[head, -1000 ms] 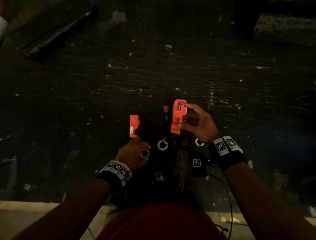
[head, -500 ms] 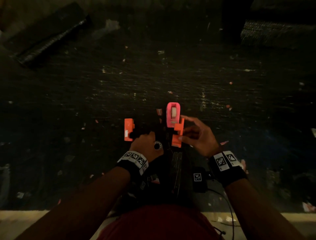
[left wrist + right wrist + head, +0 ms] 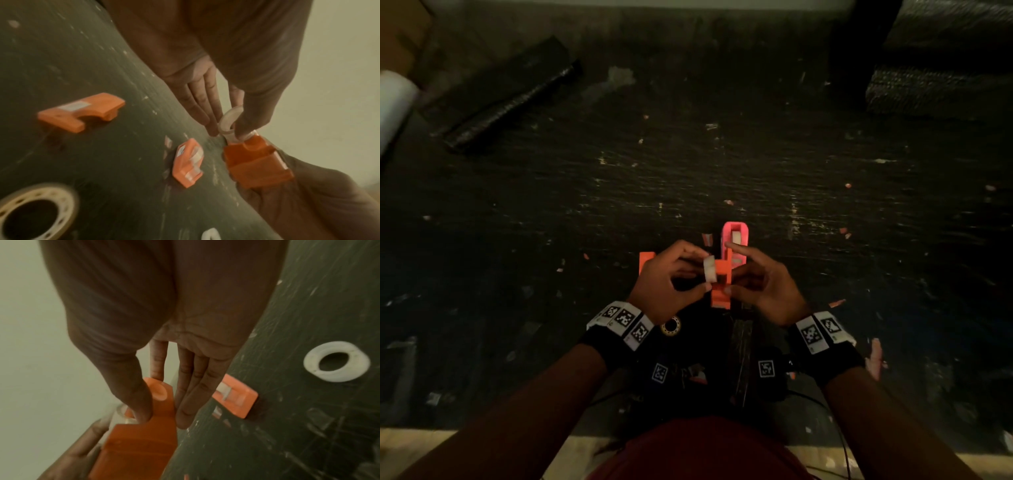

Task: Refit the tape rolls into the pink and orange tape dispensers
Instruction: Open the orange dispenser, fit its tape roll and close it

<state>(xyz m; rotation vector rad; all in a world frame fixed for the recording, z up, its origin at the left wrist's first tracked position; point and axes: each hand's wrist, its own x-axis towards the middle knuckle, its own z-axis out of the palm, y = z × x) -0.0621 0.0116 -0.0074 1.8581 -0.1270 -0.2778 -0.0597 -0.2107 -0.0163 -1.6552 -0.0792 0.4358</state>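
Now a white roll [image 3: 709,273] is pinched by the left hand [image 3: 662,281]; the orange dispenser [image 3: 722,282] is gripped by the right hand [image 3: 765,286].

Both hands work at the orange dispenser

Left hand [image 3: 664,277] pinches a white roll [image 3: 709,269] touching the orange dispenser [image 3: 722,284], which the right hand [image 3: 763,284] grips; the pink dispenser [image 3: 736,236] sits just beyond the fingers [image 3: 739,251].

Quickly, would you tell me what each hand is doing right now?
Left hand: pinches a small white tape roll.
Right hand: grips the orange dispenser.
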